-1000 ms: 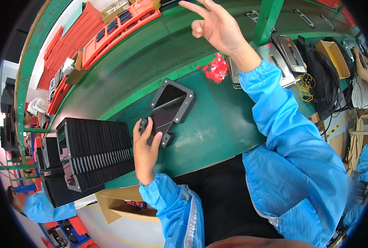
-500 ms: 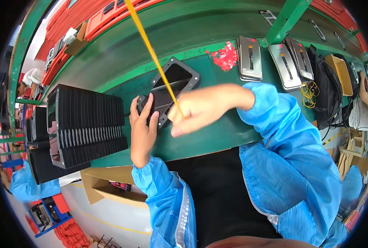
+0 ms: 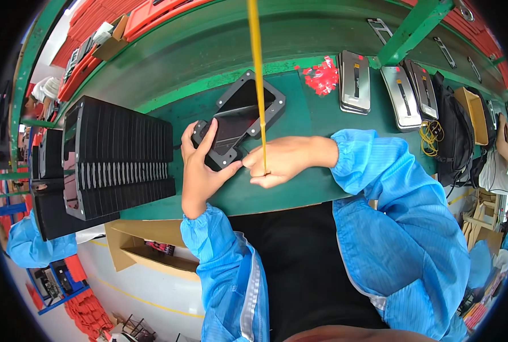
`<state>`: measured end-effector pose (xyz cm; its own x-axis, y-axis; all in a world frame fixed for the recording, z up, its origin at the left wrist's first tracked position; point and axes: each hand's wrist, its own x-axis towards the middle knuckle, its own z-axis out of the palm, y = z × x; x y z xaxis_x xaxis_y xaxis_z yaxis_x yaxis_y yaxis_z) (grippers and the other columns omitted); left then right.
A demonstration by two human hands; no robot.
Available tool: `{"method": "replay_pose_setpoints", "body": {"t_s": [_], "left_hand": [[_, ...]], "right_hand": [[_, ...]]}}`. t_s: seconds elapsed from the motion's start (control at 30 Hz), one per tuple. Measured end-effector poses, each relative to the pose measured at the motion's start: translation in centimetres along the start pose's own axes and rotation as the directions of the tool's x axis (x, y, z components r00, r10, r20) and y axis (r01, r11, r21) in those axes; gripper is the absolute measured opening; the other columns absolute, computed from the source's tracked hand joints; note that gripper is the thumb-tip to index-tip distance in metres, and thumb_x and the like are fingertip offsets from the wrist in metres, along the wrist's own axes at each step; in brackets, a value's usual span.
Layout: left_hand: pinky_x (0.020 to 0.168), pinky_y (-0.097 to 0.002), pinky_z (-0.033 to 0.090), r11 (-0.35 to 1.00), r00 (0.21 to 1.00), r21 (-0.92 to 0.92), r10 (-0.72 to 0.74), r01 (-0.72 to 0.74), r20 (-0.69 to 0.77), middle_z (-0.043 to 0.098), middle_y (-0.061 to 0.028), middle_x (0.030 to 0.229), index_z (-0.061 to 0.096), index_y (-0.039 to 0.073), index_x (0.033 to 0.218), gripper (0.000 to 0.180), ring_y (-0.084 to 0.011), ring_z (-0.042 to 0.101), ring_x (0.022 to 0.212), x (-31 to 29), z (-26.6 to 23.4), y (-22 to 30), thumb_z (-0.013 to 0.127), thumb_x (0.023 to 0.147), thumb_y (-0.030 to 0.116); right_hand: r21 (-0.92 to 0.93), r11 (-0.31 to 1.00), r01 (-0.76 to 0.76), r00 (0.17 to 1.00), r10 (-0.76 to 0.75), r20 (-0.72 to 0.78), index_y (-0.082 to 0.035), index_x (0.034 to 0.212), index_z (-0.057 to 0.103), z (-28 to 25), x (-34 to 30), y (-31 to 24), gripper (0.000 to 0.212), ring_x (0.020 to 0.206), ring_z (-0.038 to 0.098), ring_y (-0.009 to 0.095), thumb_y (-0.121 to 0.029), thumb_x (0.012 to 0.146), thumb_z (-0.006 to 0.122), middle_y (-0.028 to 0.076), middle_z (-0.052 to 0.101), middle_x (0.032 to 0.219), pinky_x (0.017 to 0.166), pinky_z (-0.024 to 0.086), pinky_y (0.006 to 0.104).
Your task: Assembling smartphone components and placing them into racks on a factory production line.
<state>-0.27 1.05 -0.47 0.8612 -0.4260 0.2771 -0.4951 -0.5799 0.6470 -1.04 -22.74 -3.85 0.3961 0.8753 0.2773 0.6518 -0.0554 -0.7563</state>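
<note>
My left hand [image 3: 201,174] grips the left end of a black frame with a glossy dark panel [image 3: 230,130], fingers over its upper edge and thumb along its lower corner. A second black frame with rounded grey corners [image 3: 272,98] touches it from behind. My right hand [image 3: 282,159] is a fist just right of the left thumb, closed at the lower end of a taut yellow cord [image 3: 259,80]. That cord comes straight down from the top of the view; whatever else is inside the fist is hidden.
Many black frames stand in a tight stack [image 3: 125,154] at left. Red scraps [image 3: 323,77] and silver-grey metal plates [image 3: 354,82] lie at the back right, near a green post [image 3: 416,31]. A coiled yellow cable [image 3: 432,137] and black bag [image 3: 453,125] are farther right. A cardboard box [image 3: 128,242] sits below the bench.
The yellow cord has swung from slanting to nearly upright. My right fist has shifted slightly right, and my left thumb has moved out toward it.
</note>
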Motion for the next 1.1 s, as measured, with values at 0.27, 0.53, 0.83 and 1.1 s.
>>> {"method": "replay_pose_setpoints", "body": {"t_s": [0.27,0.53,0.83,1.1], "left_hand": [[0.108,-0.0454,0.042,0.998,0.996,0.048,0.043,-0.039,-0.077,0.046,-0.0203,0.142,0.062,0.017,0.143,0.087,-0.0384,0.049,0.129,0.2,-0.1,-0.4,0.091,0.06,0.015],[0.103,-0.0471,0.046,0.83,0.96,-0.55,-0.221,0.093,-0.171,0.05,-0.0204,0.134,0.074,0.013,0.122,0.067,-0.0394,0.051,0.124,2.1,-1.7,0.3,0.089,0.057,0.021],[0.1,-0.0475,0.051,0.819,0.639,0.569,0.475,-0.071,-0.605,0.045,-0.0195,0.139,0.076,0.009,0.108,0.051,-0.0382,0.055,0.122,0.3,-13.4,8.6,0.09,0.06,0.02],[0.11,-0.0433,0.043,0.994,0.573,0.031,-0.037,0.107,-0.819,0.052,-0.0208,0.141,0.066,0.002,0.131,0.046,-0.0304,0.056,0.124,-2.9,-20.2,1.6,0.072,0.087,0.013]], "right_hand": [[0.195,0.981,-0.001,0.988,0.031,-0.148,-0.001,0.067,0.042,-0.6,1.1,0.5,0.042,0.066,0.05,0.03,-0.019,0.101,0.058,0.012,0.043,0.072,0.062,0.042,0.0411],[0.215,0.976,-0.024,0.947,0.092,-0.309,0.002,0.07,0.041,0.6,1.4,-0.3,0.038,0.063,0.044,0.027,-0.012,0.103,0.051,0.012,0.04,0.072,0.062,0.039,0.0408],[0.29,0.956,0.039,0.933,0.069,-0.352,0.001,0.069,0.042,-0.5,0.7,0.5,0.04,0.061,0.043,0.027,-0.013,0.105,0.05,0.011,0.041,0.07,0.061,0.038,0.0419],[0.272,0.962,0.028,0.934,0.072,-0.351,0.001,0.068,0.04,0.0,0.7,0.2,0.041,0.061,0.043,0.028,-0.014,0.105,0.05,0.012,0.04,0.071,0.062,0.037,0.043]]}}
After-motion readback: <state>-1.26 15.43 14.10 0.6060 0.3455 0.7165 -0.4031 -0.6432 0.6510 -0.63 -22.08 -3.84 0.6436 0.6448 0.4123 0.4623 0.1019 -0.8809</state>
